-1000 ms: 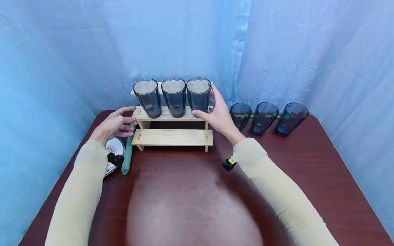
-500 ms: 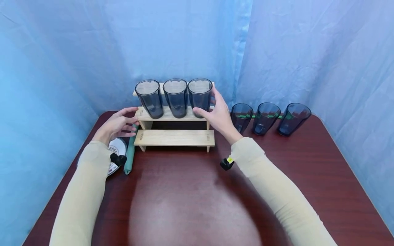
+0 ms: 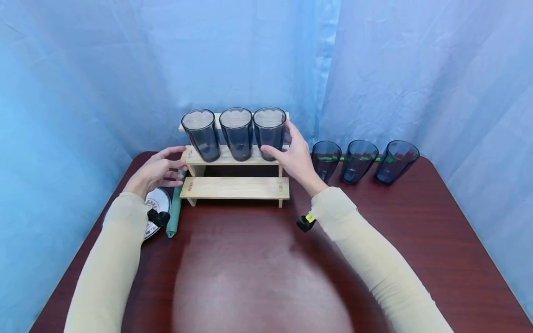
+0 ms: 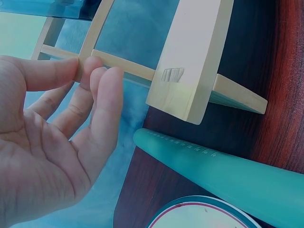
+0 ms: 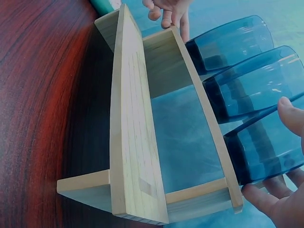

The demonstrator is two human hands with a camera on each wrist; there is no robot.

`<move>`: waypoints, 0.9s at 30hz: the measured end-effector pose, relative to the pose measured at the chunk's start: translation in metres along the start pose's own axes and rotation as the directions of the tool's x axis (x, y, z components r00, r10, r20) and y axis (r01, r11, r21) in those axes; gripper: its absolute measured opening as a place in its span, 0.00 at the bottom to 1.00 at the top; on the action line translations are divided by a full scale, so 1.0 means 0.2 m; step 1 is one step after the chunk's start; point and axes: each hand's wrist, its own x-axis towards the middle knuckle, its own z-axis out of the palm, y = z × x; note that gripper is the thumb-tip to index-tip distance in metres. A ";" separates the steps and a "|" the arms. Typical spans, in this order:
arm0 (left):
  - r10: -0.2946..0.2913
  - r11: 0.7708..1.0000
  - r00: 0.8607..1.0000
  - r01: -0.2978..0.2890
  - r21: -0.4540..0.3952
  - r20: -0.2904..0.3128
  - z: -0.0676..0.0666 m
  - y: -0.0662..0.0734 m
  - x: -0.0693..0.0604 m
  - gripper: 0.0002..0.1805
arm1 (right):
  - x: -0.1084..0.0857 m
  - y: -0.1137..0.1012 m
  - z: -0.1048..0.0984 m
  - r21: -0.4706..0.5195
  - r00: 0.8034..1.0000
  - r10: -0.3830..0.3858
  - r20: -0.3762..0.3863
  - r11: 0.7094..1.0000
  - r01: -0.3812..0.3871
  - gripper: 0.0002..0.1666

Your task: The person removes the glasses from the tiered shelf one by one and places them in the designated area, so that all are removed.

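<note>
A three-tier wooden step rack (image 3: 235, 188) stands at the back of the table, with three dark clear glasses upright on its middle step. My right hand (image 3: 296, 155) grips the rightmost glass (image 3: 270, 134), thumb in front and fingers around its right side. Beside it, almost touching, is the middle glass (image 3: 236, 136); the left glass (image 3: 202, 138) stands slightly apart. At the rack's left end my left hand (image 3: 157, 170) pinches the middle step's edge between thumb and fingers, as the left wrist view (image 4: 61, 128) shows. The far fingers of my right hand are partly hidden behind the glass.
Three more dark glasses (image 3: 360, 162) stand in a row at the right, with a thin green strip (image 3: 376, 158) behind them. A green roll (image 3: 174, 212) and a patterned white plate (image 3: 158, 200) lie left of the rack. Blue curtains (image 3: 250, 51) surround the table.
</note>
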 end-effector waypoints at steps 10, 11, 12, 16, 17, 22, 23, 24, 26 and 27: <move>0.012 1.000 1.000 -0.012 0.015 -0.002 0.00 0.00 -0.02 0.36 | -0.02 0.00 0.01 0.034 0.999 -0.003 -0.037 0.999 0.004 0.57; 0.013 1.000 1.000 -0.013 0.016 0.001 0.00 0.00 -0.02 0.36 | -0.02 0.01 0.01 0.039 0.999 -0.001 -0.042 0.999 0.002 0.57; 0.013 1.000 1.000 -0.013 0.015 0.002 0.00 0.00 -0.02 0.36 | -0.02 0.01 0.00 0.044 0.999 0.004 -0.044 0.999 -0.002 0.57; 0.008 1.000 1.000 -0.008 0.019 0.002 0.00 -0.01 -0.02 0.36 | -0.05 0.01 -0.03 0.073 0.999 0.033 -0.036 0.997 -0.030 0.56; 0.007 1.000 1.000 -0.007 0.021 0.000 0.01 -0.01 -0.03 0.36 | -0.05 0.00 -0.04 0.078 0.999 0.041 -0.032 0.996 -0.038 0.56; 0.009 1.000 1.000 -0.009 0.026 -0.001 0.01 -0.02 -0.03 0.36 | -0.10 -0.01 -0.13 0.115 0.999 0.027 -0.020 0.993 -0.025 0.52; 0.010 1.000 1.000 -0.010 0.024 -0.003 0.01 -0.01 -0.03 0.36 | -0.11 -0.02 -0.15 0.126 1.000 0.018 -0.018 0.992 -0.016 0.50; 0.011 1.000 1.000 -0.010 0.022 -0.003 0.01 -0.01 -0.02 0.36 | -0.12 -0.02 -0.17 0.126 1.000 0.008 -0.019 0.992 -0.005 0.49; 0.010 1.000 1.000 -0.010 0.019 -0.002 0.01 -0.01 -0.02 0.36 | -0.15 -0.02 -0.22 0.125 1.000 -0.013 -0.024 0.992 0.016 0.46; 0.010 1.000 1.000 -0.010 0.017 -0.001 0.01 -0.01 -0.02 0.36 | -0.17 -0.02 -0.25 0.112 1.000 -0.016 -0.026 0.994 0.019 0.45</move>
